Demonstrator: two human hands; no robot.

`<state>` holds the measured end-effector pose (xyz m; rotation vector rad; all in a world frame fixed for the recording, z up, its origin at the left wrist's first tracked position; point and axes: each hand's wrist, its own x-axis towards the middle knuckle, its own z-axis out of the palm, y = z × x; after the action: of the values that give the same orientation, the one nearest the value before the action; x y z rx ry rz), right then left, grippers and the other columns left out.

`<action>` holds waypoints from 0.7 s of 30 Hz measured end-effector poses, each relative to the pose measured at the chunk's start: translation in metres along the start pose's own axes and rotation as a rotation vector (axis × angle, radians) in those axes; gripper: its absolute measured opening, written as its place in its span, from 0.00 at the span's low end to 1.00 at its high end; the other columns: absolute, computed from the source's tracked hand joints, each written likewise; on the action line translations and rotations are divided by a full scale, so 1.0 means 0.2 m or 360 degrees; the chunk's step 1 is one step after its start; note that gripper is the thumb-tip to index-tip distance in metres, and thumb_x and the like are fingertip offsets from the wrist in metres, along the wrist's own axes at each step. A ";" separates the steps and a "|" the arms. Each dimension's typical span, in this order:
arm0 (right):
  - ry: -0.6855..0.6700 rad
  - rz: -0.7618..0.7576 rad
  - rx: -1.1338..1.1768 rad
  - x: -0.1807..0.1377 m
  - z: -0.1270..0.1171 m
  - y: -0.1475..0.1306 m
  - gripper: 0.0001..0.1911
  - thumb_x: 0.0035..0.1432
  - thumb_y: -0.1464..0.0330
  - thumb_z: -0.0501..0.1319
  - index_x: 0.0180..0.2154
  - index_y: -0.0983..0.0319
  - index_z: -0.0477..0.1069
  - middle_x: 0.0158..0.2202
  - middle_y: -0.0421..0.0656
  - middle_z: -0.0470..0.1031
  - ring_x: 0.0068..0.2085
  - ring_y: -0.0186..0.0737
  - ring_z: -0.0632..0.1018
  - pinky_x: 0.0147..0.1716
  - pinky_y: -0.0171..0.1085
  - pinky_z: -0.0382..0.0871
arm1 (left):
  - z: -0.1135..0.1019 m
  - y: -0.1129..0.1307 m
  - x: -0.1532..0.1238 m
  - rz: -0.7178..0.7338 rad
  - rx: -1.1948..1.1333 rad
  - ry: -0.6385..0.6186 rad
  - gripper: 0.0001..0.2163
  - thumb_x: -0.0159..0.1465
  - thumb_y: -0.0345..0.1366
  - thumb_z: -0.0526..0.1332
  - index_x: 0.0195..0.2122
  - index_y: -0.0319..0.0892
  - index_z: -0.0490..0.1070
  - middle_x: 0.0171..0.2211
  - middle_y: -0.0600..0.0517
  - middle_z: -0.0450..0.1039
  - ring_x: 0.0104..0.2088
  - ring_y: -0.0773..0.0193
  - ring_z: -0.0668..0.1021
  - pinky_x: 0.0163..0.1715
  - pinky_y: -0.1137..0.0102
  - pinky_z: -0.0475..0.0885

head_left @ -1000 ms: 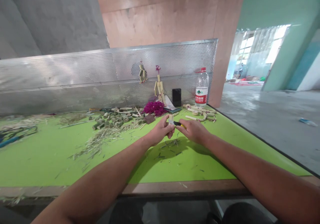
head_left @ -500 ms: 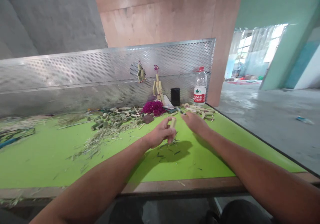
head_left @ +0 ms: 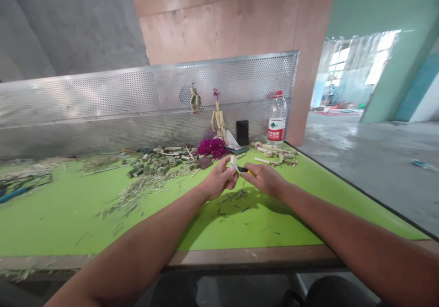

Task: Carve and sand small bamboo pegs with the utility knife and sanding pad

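Note:
My left hand (head_left: 221,179) is closed around a short, pale, peeled bamboo piece (head_left: 233,161), whose top end sticks up past the fingers. In my right hand (head_left: 266,178) is a knife with a black and yellow handle (head_left: 247,170). The knife's front end meets the bamboo piece from the right; its blade is too small and blurred to make out fully. Thin shavings (head_left: 238,195) lie on the green mat (head_left: 219,234) just below both hands.
Cut green bamboo pieces (head_left: 151,163) and a shavings pile (head_left: 130,195) lie left. Behind are purple cord (head_left: 211,148), a jointed bamboo figure (head_left: 218,117), a phone (head_left: 242,132) and a water bottle (head_left: 276,119). Bamboo parts (head_left: 274,153) lie back right; blue-handled pliers (head_left: 15,194) far left.
My right hand has come back toward me with the knife, which now touches the bamboo piece. My left hand has tilted the piece and shifted slightly left.

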<state>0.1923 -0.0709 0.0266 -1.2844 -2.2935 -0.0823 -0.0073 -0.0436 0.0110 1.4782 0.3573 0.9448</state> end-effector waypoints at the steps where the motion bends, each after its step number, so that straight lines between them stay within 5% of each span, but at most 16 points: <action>1: -0.0004 0.0004 -0.0002 0.00 0.00 0.00 0.21 0.67 0.53 0.48 0.37 0.62 0.69 0.27 0.42 0.72 0.27 0.37 0.70 0.26 0.33 0.51 | 0.00 0.00 0.00 0.0011 0.0037 0.0009 0.30 0.62 0.46 0.64 0.59 0.42 0.52 0.24 0.59 0.66 0.17 0.74 0.65 0.18 0.78 0.59; 12: 0.0066 0.0190 -0.0331 0.01 -0.01 0.03 0.22 0.67 0.53 0.47 0.41 0.61 0.70 0.30 0.46 0.76 0.30 0.41 0.73 0.26 0.35 0.50 | 0.05 0.07 -0.02 -0.0065 0.0304 -0.0050 0.20 0.66 0.44 0.59 0.54 0.41 0.57 0.26 0.57 0.65 0.19 0.74 0.64 0.19 0.77 0.57; 17: 0.0130 0.0716 -0.0168 0.06 -0.05 0.19 0.25 0.67 0.54 0.44 0.41 0.62 0.72 0.35 0.50 0.77 0.32 0.44 0.74 0.28 0.36 0.55 | 0.08 0.05 -0.05 -0.0233 0.0301 -0.0315 0.32 0.63 0.42 0.63 0.63 0.43 0.47 0.28 0.54 0.70 0.21 0.71 0.71 0.20 0.76 0.63; 21: 0.0232 0.0658 -0.0107 0.06 -0.08 0.23 0.24 0.67 0.53 0.45 0.41 0.62 0.71 0.38 0.50 0.77 0.37 0.45 0.74 0.31 0.36 0.57 | 0.07 0.03 -0.05 -0.0152 0.0129 -0.0232 0.33 0.63 0.41 0.63 0.63 0.41 0.47 0.28 0.54 0.70 0.20 0.71 0.71 0.20 0.76 0.64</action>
<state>0.2298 -0.0406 0.0370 -1.7006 -1.8778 -0.1065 -0.0056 -0.0610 0.0155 1.5802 0.3596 0.7493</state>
